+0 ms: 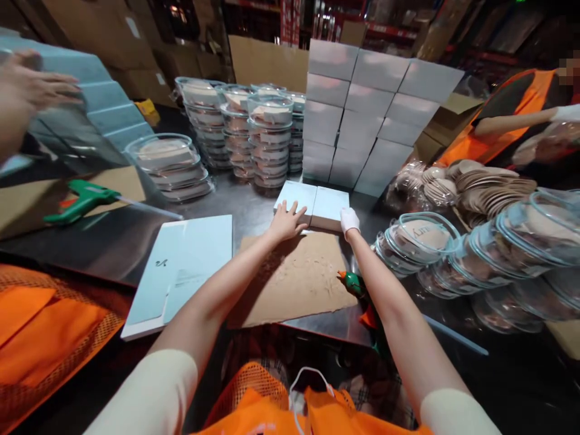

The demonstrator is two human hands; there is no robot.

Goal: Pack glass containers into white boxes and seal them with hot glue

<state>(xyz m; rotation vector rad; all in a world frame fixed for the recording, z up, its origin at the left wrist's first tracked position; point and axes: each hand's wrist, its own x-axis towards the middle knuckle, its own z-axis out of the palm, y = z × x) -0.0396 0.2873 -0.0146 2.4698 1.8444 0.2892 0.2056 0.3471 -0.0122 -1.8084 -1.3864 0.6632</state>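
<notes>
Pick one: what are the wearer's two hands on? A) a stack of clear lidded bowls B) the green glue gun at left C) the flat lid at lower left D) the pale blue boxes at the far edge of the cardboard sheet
D: the left hand lies flat on the pale blue boxes, and the right hand, in a white glove, grips their right side, just beyond the cardboard sheet.

The steel tabletop (113, 241) is gleaming glossy. A matt, rough cardboard sheet (294, 281) is lying under 2 smooth paperboard boxes (312, 205) at 12 o'clock.
</notes>
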